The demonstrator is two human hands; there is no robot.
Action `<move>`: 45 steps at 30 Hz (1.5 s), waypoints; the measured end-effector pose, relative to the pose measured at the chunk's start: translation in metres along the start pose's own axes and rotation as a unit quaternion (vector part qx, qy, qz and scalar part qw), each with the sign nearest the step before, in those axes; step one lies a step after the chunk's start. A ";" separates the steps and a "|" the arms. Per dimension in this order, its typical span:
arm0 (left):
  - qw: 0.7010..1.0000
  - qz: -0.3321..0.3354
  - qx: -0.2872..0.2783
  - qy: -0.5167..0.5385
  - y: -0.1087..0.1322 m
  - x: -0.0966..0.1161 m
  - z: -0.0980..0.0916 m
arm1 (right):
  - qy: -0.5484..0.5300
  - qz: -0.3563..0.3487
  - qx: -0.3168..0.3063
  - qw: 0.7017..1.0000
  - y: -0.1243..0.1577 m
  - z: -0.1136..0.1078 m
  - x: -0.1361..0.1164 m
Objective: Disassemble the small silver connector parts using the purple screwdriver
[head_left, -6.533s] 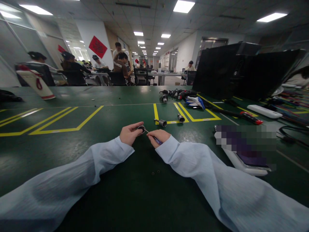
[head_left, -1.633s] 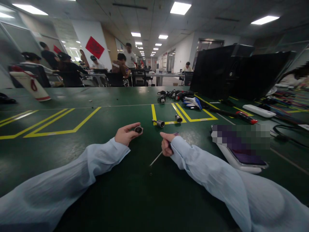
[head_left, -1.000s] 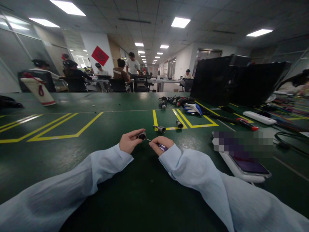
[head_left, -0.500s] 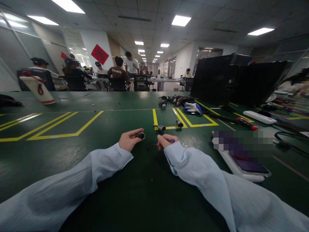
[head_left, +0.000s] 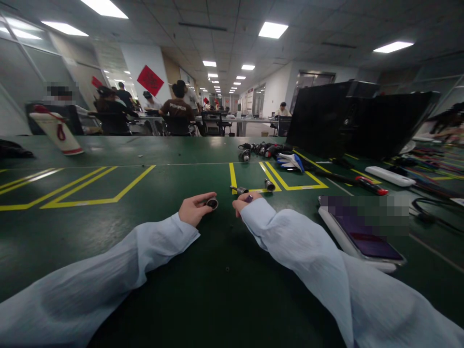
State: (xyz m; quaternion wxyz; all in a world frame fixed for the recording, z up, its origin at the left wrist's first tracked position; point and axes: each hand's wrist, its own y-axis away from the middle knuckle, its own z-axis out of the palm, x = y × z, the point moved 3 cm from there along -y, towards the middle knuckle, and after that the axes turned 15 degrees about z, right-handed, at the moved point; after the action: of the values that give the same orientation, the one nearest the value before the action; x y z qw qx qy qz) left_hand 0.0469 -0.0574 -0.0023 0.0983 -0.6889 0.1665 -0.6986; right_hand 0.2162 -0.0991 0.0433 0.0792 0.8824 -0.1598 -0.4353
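Observation:
My left hand (head_left: 195,210) pinches a round metal connector shell (head_left: 212,204) between thumb and fingers, its dark hollow end facing me. My right hand (head_left: 243,204) is closed round a slim tool with a purple handle (head_left: 248,198), apparently a screwdriver; its tip is hidden. Just below that hand, a tiny dark piece (head_left: 231,226) shows against the green table. Closer to me lies a small dark ring (head_left: 227,269). Right behind my right hand a metal connector (head_left: 242,191) is partly covered, and another metal connector (head_left: 269,185) lies to its right.
Cables with metal connectors (head_left: 245,154) and a blue-white glove (head_left: 290,163) lie farther back. A phone (head_left: 369,239) sits at right, near a red-tipped tool (head_left: 371,185) and black computer cases (head_left: 326,118). A cup (head_left: 58,130) stands at far left; people sit beyond.
My right hand has turned and shifted slightly left and up, overlapping the connector behind it. The tool's thin shaft no longer shows. My left hand stays put with the shell.

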 end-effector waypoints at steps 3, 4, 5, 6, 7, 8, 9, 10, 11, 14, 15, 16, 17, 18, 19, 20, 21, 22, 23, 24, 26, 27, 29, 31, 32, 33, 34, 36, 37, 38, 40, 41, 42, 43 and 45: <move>1.000 0.002 -0.004 -0.001 0.000 0.000 0.001 | -0.008 0.053 0.012 0.998 -0.009 -0.003 -0.008; 1.000 0.003 -0.003 -0.001 0.000 -0.001 0.001 | -0.019 0.063 0.008 0.998 -0.013 -0.002 -0.008; 1.000 0.003 -0.003 -0.002 0.000 -0.001 0.001 | -0.034 0.072 -0.002 0.997 -0.016 0.000 -0.007; 1.000 0.003 -0.003 -0.003 0.000 -0.001 0.000 | -0.051 0.079 -0.018 0.995 -0.019 0.001 -0.005; 1.000 0.002 -0.004 -0.005 -0.001 -0.002 0.000 | -0.070 0.086 -0.038 0.993 -0.021 0.003 -0.002; 1.000 0.001 -0.003 -0.007 -0.001 -0.001 0.000 | -0.090 0.091 -0.062 0.990 -0.023 0.005 0.002; 1.000 0.000 -0.001 -0.008 -0.001 -0.001 0.000 | -0.112 0.090 -0.085 0.986 -0.024 0.007 0.006; 1.000 -0.003 -0.001 -0.007 -0.001 -0.001 0.000 | -0.134 0.082 -0.106 0.982 -0.024 0.008 0.010; 1.000 -0.007 0.001 -0.004 -0.001 -0.001 0.000 | -0.155 0.070 -0.122 0.978 -0.024 0.009 0.013; 1.000 -0.013 0.009 0.006 0.000 0.001 0.000 | -0.227 0.002 -0.144 0.963 -0.020 0.013 0.018; 1.000 -0.013 0.011 0.008 0.000 0.002 0.001 | -0.258 -0.035 -0.145 0.955 -0.017 0.015 0.019; 1.000 -0.012 0.013 0.009 0.001 0.002 0.000 | -0.300 -0.089 -0.139 0.940 -0.014 0.017 0.018; 1.000 -0.012 0.015 0.010 0.001 0.002 0.000 | -0.322 -0.128 -0.130 0.929 -0.011 0.019 0.018; 1.000 -0.013 0.017 0.011 0.001 0.003 0.000 | -0.331 -0.158 -0.117 0.923 -0.009 0.021 0.019; 1.000 -0.013 0.019 0.012 0.002 0.003 0.000 | -0.328 -0.191 -0.094 0.920 -0.007 0.023 0.019; 1.000 -0.013 0.020 0.013 0.002 0.003 -0.001 | -0.309 -0.212 -0.069 0.925 -0.005 0.026 0.019; 1.000 -0.011 0.020 0.012 0.002 0.003 -0.001 | -0.285 -0.235 -0.042 0.928 -0.003 0.027 0.019; 1.000 -0.007 0.017 0.010 0.002 0.003 -0.001 | -0.258 -0.256 -0.015 0.932 -0.002 0.029 0.019; 1.000 -0.002 0.014 0.006 0.002 0.003 -0.002 | -0.229 -0.274 0.008 0.934 -0.001 0.030 0.018; 1.000 0.004 0.011 0.002 0.002 0.004 -0.002 | -0.201 -0.293 0.030 0.934 0.000 0.031 0.018; 1.000 0.014 0.008 -0.004 0.003 0.006 -0.001 | -0.151 -0.335 0.072 0.927 0.002 0.031 0.016; 1.000 0.016 0.007 -0.006 0.003 0.008 -0.001 | -0.128 -0.357 0.090 0.921 0.004 0.031 0.016; 1.000 0.014 0.003 -0.010 0.003 0.010 0.000 | -0.084 -0.393 0.120 0.908 0.007 0.031 0.014; 1.000 0.010 -0.002 -0.019 0.004 0.012 0.001 | -0.050 -0.415 0.134 0.899 0.009 0.031 0.013; 1.000 0.010 -0.004 -0.024 0.004 0.013 0.002 | -0.037 -0.419 0.137 0.897 0.011 0.031 0.013; 1.000 0.010 -0.005 -0.028 0.004 0.014 0.002 | -0.028 -0.420 0.139 0.896 0.012 0.032 0.012; 0.999 0.010 -0.006 -0.032 0.004 0.014 0.002 | -0.021 -0.419 0.137 0.897 0.012 0.032 0.012; 0.999 0.010 -0.005 -0.036 0.004 0.015 0.003 | -0.010 -0.415 0.134 0.900 0.014 0.032 0.011; 0.999 0.011 -0.005 -0.038 0.004 0.015 0.003 | -0.007 -0.416 0.134 0.899 0.015 0.031 0.011; 0.999 0.014 -0.006 -0.039 0.004 0.016 0.003 | -0.004 -0.421 0.137 0.897 0.016 0.031 0.011; 0.999 0.020 -0.009 -0.041 0.004 0.016 0.003 | 0.001 -0.433 0.147 0.889 0.019 0.030 0.010; 0.999 0.021 -0.011 -0.041 0.004 0.016 0.003 | 0.004 -0.439 0.150 0.886 0.020 0.030 0.010; 0.999 0.020 -0.010 -0.040 0.004 0.016 0.003 | 0.008 -0.443 0.152 0.884 0.020 0.030 0.010; 0.999 0.018 -0.011 -0.039 0.004 0.016 0.003 | 0.013 -0.446 0.153 0.882 0.021 0.031 0.010; 0.999 0.015 -0.012 -0.039 0.004 0.015 0.002 | 0.025 -0.450 0.158 0.879 0.022 0.031 0.010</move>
State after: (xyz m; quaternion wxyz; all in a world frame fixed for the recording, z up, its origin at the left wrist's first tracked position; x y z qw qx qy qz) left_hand 0.0484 -0.0670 0.0106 0.1072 -0.7138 0.1812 -0.6680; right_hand 0.1925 -0.1228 0.0229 -0.2617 0.8705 0.1896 -0.3712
